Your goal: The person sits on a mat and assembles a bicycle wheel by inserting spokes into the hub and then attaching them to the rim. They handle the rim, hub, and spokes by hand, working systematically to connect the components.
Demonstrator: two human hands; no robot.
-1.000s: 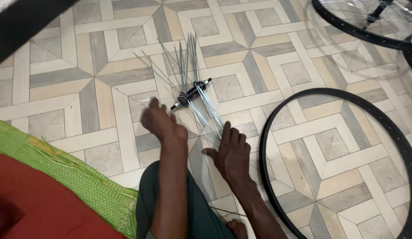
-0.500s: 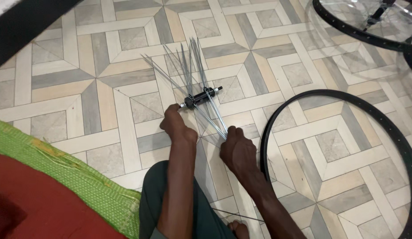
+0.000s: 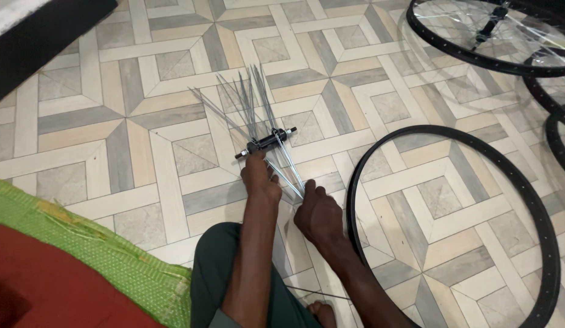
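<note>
Though held, hub point(image 3: 267, 143) axle crosswise (spokes point(image 3: 249, 103) away)

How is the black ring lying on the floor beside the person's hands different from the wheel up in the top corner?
The bare rim beside the right hand is an empty hoop with floor tiles showing through it; the wheel at the top right has thin spokes running to a hub at its middle. The bare rim shows nearly whole, while the frame's edge cuts the wheel off. Both are black, round and rest on the tiled floor.

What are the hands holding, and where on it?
Left hand grips the wheel hub at its near end; right hand pinches the spokes' loose ends.
</note>
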